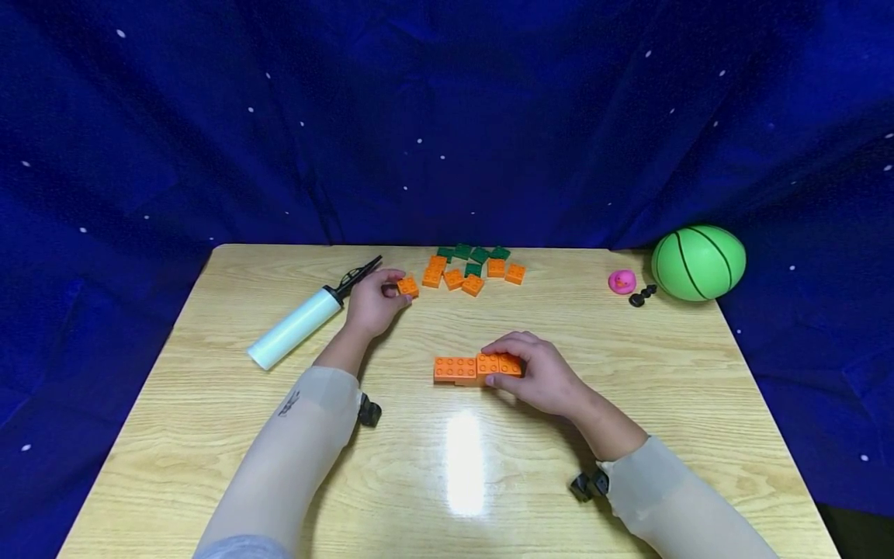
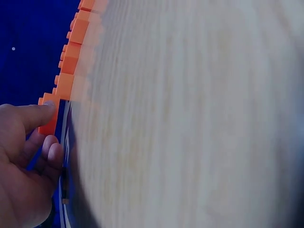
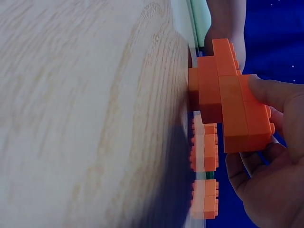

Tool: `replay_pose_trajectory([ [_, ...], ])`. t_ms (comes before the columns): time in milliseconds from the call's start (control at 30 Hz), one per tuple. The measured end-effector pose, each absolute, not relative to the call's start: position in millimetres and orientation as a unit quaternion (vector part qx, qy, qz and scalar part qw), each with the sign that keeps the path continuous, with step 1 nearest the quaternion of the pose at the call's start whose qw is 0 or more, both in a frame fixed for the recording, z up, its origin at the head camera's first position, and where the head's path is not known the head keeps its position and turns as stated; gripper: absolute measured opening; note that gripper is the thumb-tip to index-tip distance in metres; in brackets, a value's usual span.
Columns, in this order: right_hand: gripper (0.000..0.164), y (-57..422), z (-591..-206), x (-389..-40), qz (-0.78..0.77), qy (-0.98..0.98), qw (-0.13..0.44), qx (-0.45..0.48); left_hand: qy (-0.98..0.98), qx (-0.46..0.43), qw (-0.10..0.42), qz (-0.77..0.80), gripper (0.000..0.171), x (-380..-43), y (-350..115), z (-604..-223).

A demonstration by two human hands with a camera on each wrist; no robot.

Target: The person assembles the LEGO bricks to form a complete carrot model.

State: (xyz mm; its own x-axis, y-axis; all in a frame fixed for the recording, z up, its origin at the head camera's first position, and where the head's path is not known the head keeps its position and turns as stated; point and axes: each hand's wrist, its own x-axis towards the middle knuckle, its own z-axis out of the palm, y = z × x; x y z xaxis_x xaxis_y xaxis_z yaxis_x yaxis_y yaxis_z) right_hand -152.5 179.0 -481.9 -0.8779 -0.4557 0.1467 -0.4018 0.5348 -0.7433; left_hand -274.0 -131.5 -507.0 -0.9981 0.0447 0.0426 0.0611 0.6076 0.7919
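Note:
My left hand (image 1: pixel 372 304) pinches a small orange toy brick (image 1: pixel 408 286) between thumb and fingers, near the back of the table. The left wrist view shows the thumb on that brick (image 2: pixel 49 116). With my right hand (image 1: pixel 550 379) I grip the right end of a joined block of orange bricks (image 1: pixel 455 368) at mid-table. In the right wrist view this joined block (image 3: pixel 232 102) is stacked in stepped layers, with the thumb on its studded side and fingers curled below. Loose orange bricks (image 1: pixel 472 285) lie just right of my left hand.
Several green bricks (image 1: pixel 479 255) lie behind the orange ones. A hand pump (image 1: pixel 296 326) with a pale barrel lies left of my left hand. A pink rubber duck (image 1: pixel 621 282), a small black object (image 1: pixel 642 296) and a green ball (image 1: pixel 698 262) sit at the back right.

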Motion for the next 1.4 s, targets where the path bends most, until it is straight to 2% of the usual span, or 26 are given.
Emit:
replay_pose_trajectory([
  [1400,0.037,179,-486,-154,-0.414,0.875,0.024,-0.249,-0.878,-0.097,0.003,-0.468,0.034,-234,-122,-496],
])
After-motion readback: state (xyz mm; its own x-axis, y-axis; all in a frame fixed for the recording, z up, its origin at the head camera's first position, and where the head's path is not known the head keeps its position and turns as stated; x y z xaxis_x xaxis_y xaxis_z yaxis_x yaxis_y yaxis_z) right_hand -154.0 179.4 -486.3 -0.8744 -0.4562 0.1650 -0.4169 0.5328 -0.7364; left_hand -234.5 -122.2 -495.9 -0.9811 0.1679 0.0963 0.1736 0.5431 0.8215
